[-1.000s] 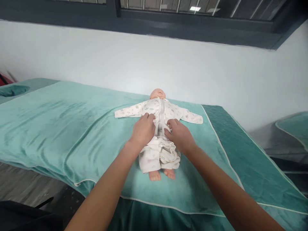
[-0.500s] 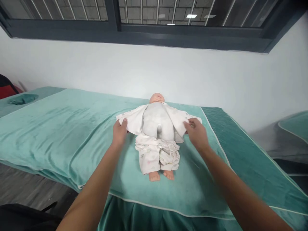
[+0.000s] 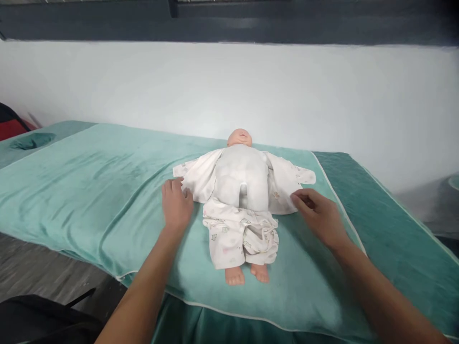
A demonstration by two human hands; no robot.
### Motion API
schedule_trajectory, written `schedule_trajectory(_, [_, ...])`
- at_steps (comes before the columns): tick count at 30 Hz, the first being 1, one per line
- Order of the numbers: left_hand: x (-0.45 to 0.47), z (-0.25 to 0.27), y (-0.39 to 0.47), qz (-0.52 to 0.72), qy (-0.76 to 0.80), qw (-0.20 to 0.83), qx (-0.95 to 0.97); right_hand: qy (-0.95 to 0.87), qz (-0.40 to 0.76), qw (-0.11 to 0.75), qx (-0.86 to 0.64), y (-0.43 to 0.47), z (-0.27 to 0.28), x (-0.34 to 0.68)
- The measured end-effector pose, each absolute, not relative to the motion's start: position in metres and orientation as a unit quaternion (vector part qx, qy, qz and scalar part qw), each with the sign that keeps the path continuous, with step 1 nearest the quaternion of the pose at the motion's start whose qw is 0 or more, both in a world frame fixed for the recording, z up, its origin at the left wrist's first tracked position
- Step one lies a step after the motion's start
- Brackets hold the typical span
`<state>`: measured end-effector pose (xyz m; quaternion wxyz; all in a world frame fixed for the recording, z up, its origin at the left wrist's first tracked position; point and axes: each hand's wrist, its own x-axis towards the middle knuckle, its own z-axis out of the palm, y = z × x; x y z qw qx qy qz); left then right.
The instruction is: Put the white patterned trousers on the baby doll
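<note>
A baby doll (image 3: pixel 241 174) with a pale white body lies face up on the bed, bare feet toward me. Its white printed baby shirt (image 3: pixel 285 186) is open at the front, both panels spread sideways and the sleeves stretched out. Printed baby trousers (image 3: pixel 225 236) are bunched around the lower legs. My left hand (image 3: pixel 177 203) is at the outer edge of the left panel, fingers curled, with the cloth between thumb and fingers. At the lower outer corner of the right panel, my right hand (image 3: pixel 319 215) pinches the edge with thumb and forefinger.
A green velvety cover (image 3: pixel 107 191) with pale piping spreads over the bed, which has a face hole (image 3: pixel 34 141) at its left end. Behind it stand a white wall (image 3: pixel 179 91) and a dark window frame (image 3: pixel 229 21). A black object (image 3: pixel 43 317) sits at lower left.
The view has tipped down and come closer to the doll. My right hand has moved outward and down, and the right shirt panel now lies spread wider, baring more of the body.
</note>
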<state>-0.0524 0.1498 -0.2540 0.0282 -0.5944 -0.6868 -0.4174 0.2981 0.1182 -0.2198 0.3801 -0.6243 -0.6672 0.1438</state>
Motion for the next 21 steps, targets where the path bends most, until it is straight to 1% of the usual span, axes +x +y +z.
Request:
schedule_trajectory(1, [-0.048,-0.253,0.147,-0.436,-0.656,0.007,-0.615,-0.701,0.188,0.375,-0.577,0.124,-0.211,0.285])
schedule_trajectory(2, [-0.043,-0.252,0.145,-0.453,-0.626,-0.041,-0.633,-0.735,0.223,0.356,-0.532,0.13,-0.204,0.273])
schedule_trajectory(4, [-0.036,-0.25,0.139,-0.467,-0.564,-0.183,-0.656,-0.797,0.251,0.311,-0.453,0.143,-0.194,0.252])
schedule_trajectory(5, [-0.033,-0.248,0.137,-0.465,-0.535,-0.25,-0.659,-0.822,0.244,0.294,-0.422,0.148,-0.193,0.244])
schedule_trajectory(7, [-0.031,-0.245,0.134,-0.457,-0.491,-0.349,-0.654,-0.858,0.212,0.285,-0.37,0.154,-0.195,0.233])
schedule_trajectory(10, [-0.034,-0.24,0.133,-0.444,-0.441,-0.44,-0.644,-0.883,0.186,0.299,-0.311,0.154,-0.203,0.227])
schedule_trajectory(13, [-0.04,-0.237,0.134,-0.409,-0.387,-0.487,-0.668,-0.894,0.208,0.287,-0.275,0.148,-0.206,0.23])
schedule_trajectory(18, [-0.045,-0.232,0.134,-0.346,-0.359,-0.497,-0.71,-0.908,0.237,0.202,-0.279,0.142,-0.2,0.24])
schedule_trajectory(21, [-0.046,-0.231,0.133,-0.321,-0.354,-0.51,-0.715,-0.911,0.252,0.177,-0.275,0.141,-0.197,0.244])
